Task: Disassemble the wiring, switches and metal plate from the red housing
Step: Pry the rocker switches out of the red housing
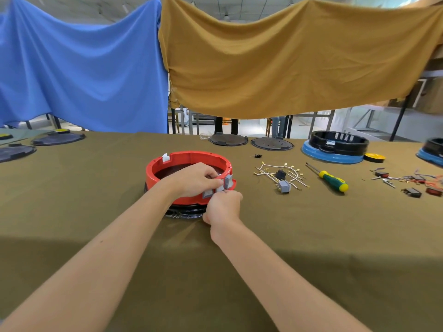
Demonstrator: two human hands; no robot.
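— What's on the table (96, 224) from where you stand?

— Olive cloth over all of it. Biggest thing in play is the red housing (167, 167), a round ring sitting on a black base (184, 210) near the middle. Off to the right there's a black ring on a blue base (335, 149), and dark round plates (227, 139) along the far edge.

— And the hands?

— Both are at the near right wall of the red housing. The left hand (191, 179) reaches over the rim from inside, fingers curled down together onto the grey switches (221, 186) set in that wall. The right hand (224, 207) comes up from outside and below, fingers bunched tight at the lower edge of the same switches. I can't tell exactly which switch each finger is pinching; the knuckles hide it.

— So the switches sit between the hands?

— Yes, one hand above, one below, both touching.

— Anything already out?

— A tangle of white wires (280, 173) lies to the right of the housing, with a loose grey switch (284, 186) at its near edge. Just beyond, a green and yellow screwdriver (332, 179). Further right, small dark and red switches (412, 188) with wires.
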